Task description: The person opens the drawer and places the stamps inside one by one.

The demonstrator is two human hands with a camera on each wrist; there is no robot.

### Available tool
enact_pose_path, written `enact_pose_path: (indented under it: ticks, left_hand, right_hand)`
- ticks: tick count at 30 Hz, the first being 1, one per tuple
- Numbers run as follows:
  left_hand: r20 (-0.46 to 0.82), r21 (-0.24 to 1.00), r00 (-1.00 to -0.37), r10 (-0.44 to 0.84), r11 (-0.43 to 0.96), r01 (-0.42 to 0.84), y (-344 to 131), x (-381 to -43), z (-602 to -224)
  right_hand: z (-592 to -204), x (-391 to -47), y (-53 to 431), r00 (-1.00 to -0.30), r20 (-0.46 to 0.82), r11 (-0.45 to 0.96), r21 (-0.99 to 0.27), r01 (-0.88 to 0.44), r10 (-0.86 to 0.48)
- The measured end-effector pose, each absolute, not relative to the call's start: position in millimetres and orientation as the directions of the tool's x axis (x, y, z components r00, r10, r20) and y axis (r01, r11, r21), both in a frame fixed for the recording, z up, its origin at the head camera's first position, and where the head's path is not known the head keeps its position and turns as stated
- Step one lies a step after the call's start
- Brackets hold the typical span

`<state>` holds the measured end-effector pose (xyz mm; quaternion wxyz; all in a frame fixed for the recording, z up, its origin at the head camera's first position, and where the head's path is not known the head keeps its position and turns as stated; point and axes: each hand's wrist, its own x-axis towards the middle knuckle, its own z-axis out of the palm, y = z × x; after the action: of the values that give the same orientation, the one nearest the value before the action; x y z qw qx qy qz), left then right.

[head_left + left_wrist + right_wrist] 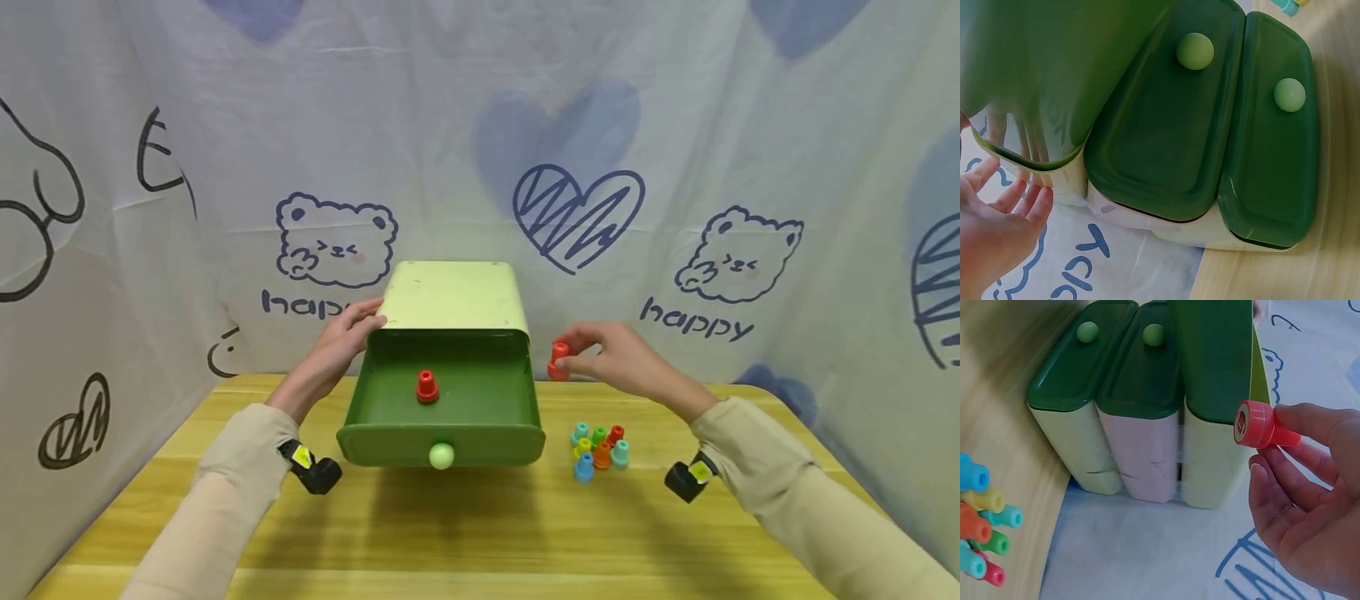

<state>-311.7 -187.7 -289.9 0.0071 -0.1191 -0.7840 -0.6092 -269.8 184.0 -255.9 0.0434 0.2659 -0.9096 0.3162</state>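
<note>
A small drawer cabinet has its top green drawer pulled out. One red stamp stands upright inside that drawer. My left hand rests against the cabinet's upper left side, its fingers touching the wall below the drawer's edge in the left wrist view. To the right of the drawer, my right hand pinches another red stamp between thumb and fingers, raised above the table. The right wrist view shows the patterned face of this stamp turned toward the cabinet.
Several coloured stamps stand grouped on the wooden table, right of the cabinet. Two lower drawers with round knobs are closed. A white printed cloth hangs behind the table.
</note>
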Motion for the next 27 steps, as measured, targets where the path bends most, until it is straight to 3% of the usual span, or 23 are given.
enact_pose_path:
  ticks: [20, 27]
  left_hand:
    - [0.153, 0.951, -0.971, 0.182, 0.239, 0.194, -189.9, -311.2, -289.3]
    - [0.152, 0.951, -0.97, 0.19, 0.239, 0.196, -189.8, -311.4, -290.4]
  right_hand:
    - [-219.1, -277.1, 148.7, -0.81, 0.203, 0.657, -0.493, -0.57, -0.551]
    - [-209.3, -285.3, 135.4, -0.789, 0.118, 0.666, -0.47, -0.579, -0.602]
